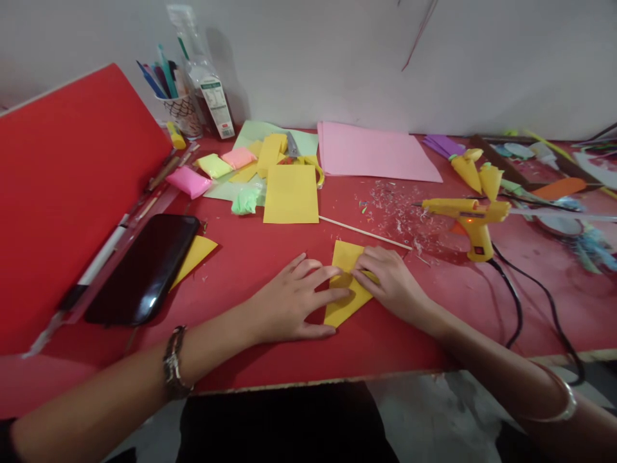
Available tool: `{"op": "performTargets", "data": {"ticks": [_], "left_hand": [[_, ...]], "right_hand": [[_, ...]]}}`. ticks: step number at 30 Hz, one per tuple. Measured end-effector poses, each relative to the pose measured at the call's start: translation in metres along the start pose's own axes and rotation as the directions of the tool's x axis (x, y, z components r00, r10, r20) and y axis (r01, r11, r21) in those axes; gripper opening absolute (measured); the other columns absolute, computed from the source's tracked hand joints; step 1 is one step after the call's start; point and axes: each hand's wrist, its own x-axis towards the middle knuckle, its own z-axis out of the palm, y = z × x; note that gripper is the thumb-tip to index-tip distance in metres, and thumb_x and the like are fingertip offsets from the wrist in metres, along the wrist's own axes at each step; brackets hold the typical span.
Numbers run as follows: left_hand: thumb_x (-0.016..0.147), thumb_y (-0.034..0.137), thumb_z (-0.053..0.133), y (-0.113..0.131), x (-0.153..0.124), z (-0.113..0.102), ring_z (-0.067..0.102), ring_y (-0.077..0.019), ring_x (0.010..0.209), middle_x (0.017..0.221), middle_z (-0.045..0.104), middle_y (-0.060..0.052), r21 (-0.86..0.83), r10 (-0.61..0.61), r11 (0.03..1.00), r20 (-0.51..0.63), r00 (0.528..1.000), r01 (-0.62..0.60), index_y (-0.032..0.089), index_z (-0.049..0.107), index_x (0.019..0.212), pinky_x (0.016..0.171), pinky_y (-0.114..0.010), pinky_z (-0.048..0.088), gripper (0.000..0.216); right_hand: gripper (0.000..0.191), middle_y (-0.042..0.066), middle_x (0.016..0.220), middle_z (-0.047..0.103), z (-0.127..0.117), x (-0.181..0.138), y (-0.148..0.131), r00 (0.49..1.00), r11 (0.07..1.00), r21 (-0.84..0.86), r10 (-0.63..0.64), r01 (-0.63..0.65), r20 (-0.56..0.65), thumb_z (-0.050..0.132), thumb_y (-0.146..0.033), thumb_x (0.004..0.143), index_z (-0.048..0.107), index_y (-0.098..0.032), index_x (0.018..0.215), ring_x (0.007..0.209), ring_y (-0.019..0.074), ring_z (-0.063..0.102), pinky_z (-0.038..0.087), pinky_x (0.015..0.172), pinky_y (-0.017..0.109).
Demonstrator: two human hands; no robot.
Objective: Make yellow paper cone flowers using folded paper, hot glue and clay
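A small yellow paper piece [348,257], partly folded, lies on the red table [270,257] near its front edge. My left hand [289,299] rests flat on the paper's left side with fingers stretched out across it. My right hand [388,280] presses on the paper's right side, its fingers bent down onto the fold. Neither hand lifts the paper off the table.
A yellow glue gun [470,215] stands right of the hands with its black cord [518,308] trailing to the edge. A thin wooden stick [364,233] lies behind the paper. A black phone [144,267], red board [67,186], yellow sheets [290,193], pink paper [371,151], clay packets [190,181] and pen cup [180,112] sit around.
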Motion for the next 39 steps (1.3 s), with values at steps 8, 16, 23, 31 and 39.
{"op": "performTargets", "data": {"ticks": [8,16,23,31,39], "left_hand": [[0.080,0.049,0.039,0.000,0.001,-0.003,0.034,-0.0227,0.117,0.130,0.041,-0.004,-0.025,0.002,1.000,0.074,0.997,-0.001,0.027,0.040,0.122,0.101,-0.050,0.019,0.048],[0.081,0.049,0.037,0.006,-0.001,-0.005,0.034,-0.0246,0.119,0.135,0.036,-0.002,0.023,-0.043,0.999,0.104,0.994,0.041,0.030,0.037,0.124,0.099,-0.051,0.021,0.048],[0.077,0.050,0.041,0.006,-0.004,-0.008,0.033,-0.0270,0.120,0.137,0.032,-0.004,0.028,-0.080,0.997,0.112,0.990,0.078,0.035,0.036,0.124,0.096,-0.054,0.022,0.050],[0.072,0.053,0.045,0.004,-0.004,-0.009,0.031,-0.0275,0.121,0.136,0.033,-0.003,-0.007,-0.087,0.996,0.116,0.989,0.088,0.034,0.039,0.122,0.098,-0.055,0.017,0.054],[0.068,0.051,0.052,0.005,-0.004,-0.011,0.032,-0.0275,0.120,0.136,0.033,-0.004,0.010,-0.099,0.995,0.128,0.987,0.098,0.034,0.038,0.123,0.098,-0.054,0.019,0.059]], "right_hand": [[0.025,0.003,0.066,0.049,0.001,-0.001,-0.001,1.000,0.999,-0.038,0.014,-0.013,0.017,0.036,-0.025,0.085,0.047,-0.017,0.064,0.064,0.0157,0.042,0.028,0.059,0.027],[0.025,0.003,0.067,0.050,0.000,-0.001,-0.001,0.999,0.999,-0.045,0.021,-0.020,0.029,0.036,-0.025,0.085,0.047,-0.017,0.065,0.064,0.0161,0.044,0.028,0.059,0.027],[0.017,0.004,0.069,0.051,0.002,-0.002,-0.001,0.999,0.999,-0.045,0.018,-0.020,-0.050,0.041,-0.024,0.082,0.050,-0.016,0.070,0.065,0.0165,0.046,0.033,0.059,0.028],[0.024,0.006,0.085,0.055,-0.009,-0.024,-0.026,0.953,0.944,-0.188,-0.290,0.271,-0.083,0.038,-0.014,0.079,0.060,-0.022,0.085,0.078,0.0183,0.047,0.039,0.070,0.032],[0.028,0.004,0.089,0.058,-0.008,-0.055,-0.041,0.954,0.954,-0.023,-0.299,0.299,0.017,0.042,-0.016,0.079,0.057,-0.025,0.102,0.084,0.0157,0.052,0.038,0.087,0.037]]}}
